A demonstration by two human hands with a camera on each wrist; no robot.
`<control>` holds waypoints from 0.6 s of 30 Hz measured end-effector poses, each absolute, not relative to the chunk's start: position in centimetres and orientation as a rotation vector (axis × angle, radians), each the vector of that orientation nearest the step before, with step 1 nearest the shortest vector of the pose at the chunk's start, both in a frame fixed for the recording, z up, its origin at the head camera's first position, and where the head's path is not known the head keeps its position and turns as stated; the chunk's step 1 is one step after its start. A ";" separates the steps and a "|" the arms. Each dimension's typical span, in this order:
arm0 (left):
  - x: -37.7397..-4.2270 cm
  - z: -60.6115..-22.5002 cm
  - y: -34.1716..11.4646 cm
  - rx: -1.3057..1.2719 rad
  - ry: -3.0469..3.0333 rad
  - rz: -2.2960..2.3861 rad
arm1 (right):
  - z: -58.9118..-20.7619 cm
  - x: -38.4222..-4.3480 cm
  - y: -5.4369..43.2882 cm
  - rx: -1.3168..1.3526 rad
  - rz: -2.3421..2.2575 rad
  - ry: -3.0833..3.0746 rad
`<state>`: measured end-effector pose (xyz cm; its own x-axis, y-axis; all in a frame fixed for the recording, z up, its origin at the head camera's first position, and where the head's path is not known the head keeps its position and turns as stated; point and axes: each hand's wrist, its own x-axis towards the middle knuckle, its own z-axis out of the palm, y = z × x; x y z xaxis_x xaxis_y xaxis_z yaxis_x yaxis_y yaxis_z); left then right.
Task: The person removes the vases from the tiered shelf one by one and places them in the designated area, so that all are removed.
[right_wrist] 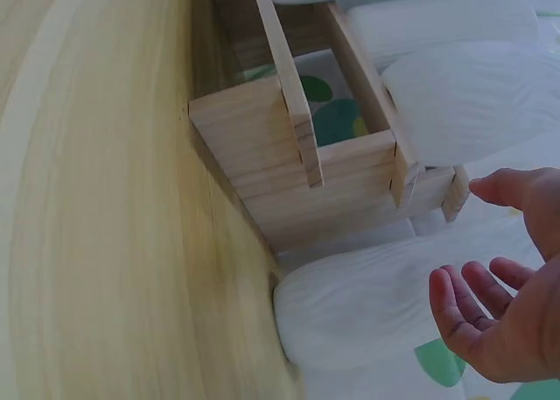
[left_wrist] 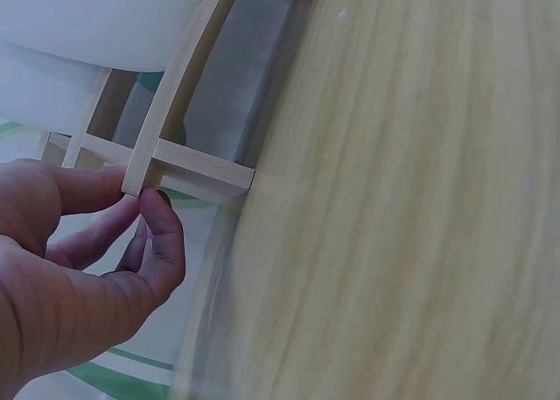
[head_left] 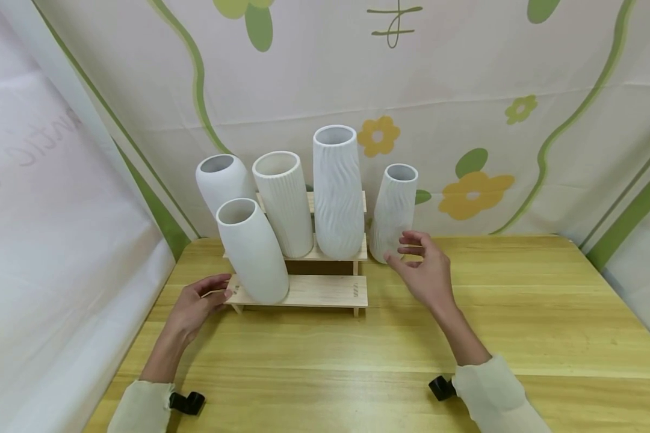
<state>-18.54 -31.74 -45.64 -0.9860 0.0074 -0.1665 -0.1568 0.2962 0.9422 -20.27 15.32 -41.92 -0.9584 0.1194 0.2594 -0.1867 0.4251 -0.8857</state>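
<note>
A stepped wooden display rack (head_left: 325,290) stands on the table. My left hand (head_left: 194,308) pinches the left end of its lowest board between thumb and fingers, as the left wrist view shows. On that board stands a smooth white vase (head_left: 254,255). Higher up on the rack are a ribbed white vase (head_left: 285,207) and a tall wavy-textured vase (head_left: 337,195). Another smooth vase (head_left: 222,180) is partly hidden behind. My right hand (head_left: 425,273), fingers loosely bent and apart, holds nothing near a textured vase (head_left: 392,210) standing on the table right of the rack.
The wooden table (head_left: 314,367) extends in front of the rack and to its right. Behind it hangs a white cloth (head_left: 466,78) with green and yellow flowers; more cloth hangs at both sides. A black camera mount sits on each wrist.
</note>
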 end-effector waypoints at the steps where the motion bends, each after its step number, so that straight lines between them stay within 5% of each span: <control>1: -18.5 -45.6 -31.7 -0.142 2.415 1.778 | -41.8 -20.1 15.2 0.070 1.546 -2.399; 18: -18.5 -45.7 -31.8 -0.143 2.411 1.779 | -40.2 -17.7 12.8 0.282 1.611 -2.381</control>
<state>-18.54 -31.76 -45.70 -0.9855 0.0074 -0.1696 -0.1599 0.2955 0.9419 -17.74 12.84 -40.19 -0.9495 -0.0186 0.3131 -0.2976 0.3690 -0.8805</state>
